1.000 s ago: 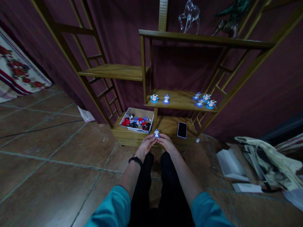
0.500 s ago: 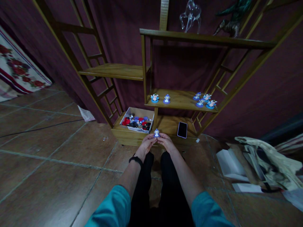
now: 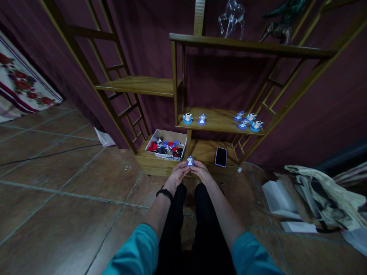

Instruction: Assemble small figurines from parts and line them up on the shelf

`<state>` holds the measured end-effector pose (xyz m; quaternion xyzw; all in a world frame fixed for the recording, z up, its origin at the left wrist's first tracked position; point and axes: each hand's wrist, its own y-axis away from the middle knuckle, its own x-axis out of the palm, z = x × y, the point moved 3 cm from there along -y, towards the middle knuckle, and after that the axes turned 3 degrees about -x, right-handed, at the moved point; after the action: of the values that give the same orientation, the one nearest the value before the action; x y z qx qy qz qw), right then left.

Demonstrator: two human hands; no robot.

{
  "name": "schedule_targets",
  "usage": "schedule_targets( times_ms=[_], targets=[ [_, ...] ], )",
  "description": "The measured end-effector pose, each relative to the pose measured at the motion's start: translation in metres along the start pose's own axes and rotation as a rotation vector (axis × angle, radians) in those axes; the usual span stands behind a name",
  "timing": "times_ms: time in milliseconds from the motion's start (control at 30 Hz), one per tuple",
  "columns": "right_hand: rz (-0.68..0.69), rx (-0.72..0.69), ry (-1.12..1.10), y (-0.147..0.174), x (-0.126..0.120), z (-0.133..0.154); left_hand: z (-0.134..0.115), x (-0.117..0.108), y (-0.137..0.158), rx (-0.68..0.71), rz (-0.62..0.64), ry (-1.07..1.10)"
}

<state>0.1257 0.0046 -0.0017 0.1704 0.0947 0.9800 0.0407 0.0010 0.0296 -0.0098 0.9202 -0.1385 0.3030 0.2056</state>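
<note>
A small purple-and-white figurine (image 3: 190, 161) stands upright between my two hands, just in front of the lower shelf. My left hand (image 3: 179, 172) pinches its base from the left. From the right, my right hand (image 3: 201, 171) grips the same base. Behind and to the left, a cardboard box (image 3: 185, 138) holds several red, black, purple and striped figurines. On the shelf above stand a pink-and-blue figurine (image 3: 187, 118) and a purple-and-white one (image 3: 202, 119) at the left. Several more like them, including a pink-and-blue figurine (image 3: 256, 126), cluster at the right end.
A phone (image 3: 220, 157) lies on the lower shelf, right of my hands. A wooden post (image 3: 188, 142) rises beside the box. The top shelf (image 3: 252, 46) bears a clear glass horse (image 3: 233, 18) and a dark statue. White boxes (image 3: 281, 200) and cloth lie on the floor at right.
Almost nothing differs. Both hands keep the figurine in the same place, and the view has shifted very slightly.
</note>
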Motion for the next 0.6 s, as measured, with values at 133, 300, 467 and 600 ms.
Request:
schedule_targets(
  times_ms=[133, 300, 467, 600],
  targets=[
    [-0.002, 0.003, -0.018, -0.0003, -0.0006, -0.0002, -0.0022, 0.0026, 0.0031, 0.0, -0.018, 0.001],
    [0.007, 0.005, -0.024, 0.0011, -0.0001, 0.0014, -0.0038, 0.0034, 0.0049, -0.006, -0.044, 0.017],
    [0.04, -0.007, -0.034, 0.0044, 0.002, 0.005, -0.0029, 0.0013, 0.0041, 0.006, -0.05, 0.024],
    [0.058, -0.008, -0.051, 0.0039, 0.0026, 0.0047, -0.0017, 0.0, 0.0029, 0.013, -0.049, 0.031]
  ],
)
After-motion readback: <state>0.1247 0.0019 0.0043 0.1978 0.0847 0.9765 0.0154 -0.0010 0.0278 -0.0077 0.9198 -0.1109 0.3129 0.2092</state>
